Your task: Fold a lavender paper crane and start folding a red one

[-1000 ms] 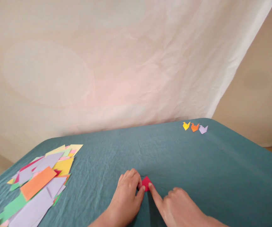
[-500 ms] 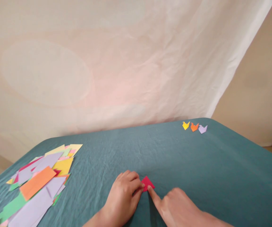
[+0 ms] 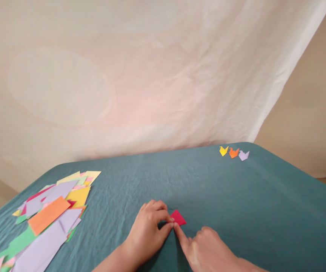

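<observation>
A small folded red paper [image 3: 178, 218] lies on the teal tablecloth [image 3: 208, 189] near the front. My left hand [image 3: 148, 232] pinches its left corner between thumb and curled fingers. My right hand [image 3: 208, 249] has its other fingers curled under and presses its stretched forefinger tip on the paper's near edge, next to my left thumb. Most of the red piece shows beyond my fingertips.
A loose pile of coloured paper sheets [image 3: 46, 217] covers the table's left side. Three small folded paper figures, yellow [image 3: 223, 150], orange [image 3: 233, 152] and lilac [image 3: 243, 155], stand in a row at the far right corner. A cream cloth backdrop [image 3: 140, 75] hangs behind the table.
My right forefinger has slid left along the red paper's near edge towards my left thumb. The left fingers have closed tighter on the corner, and more of the paper shows.
</observation>
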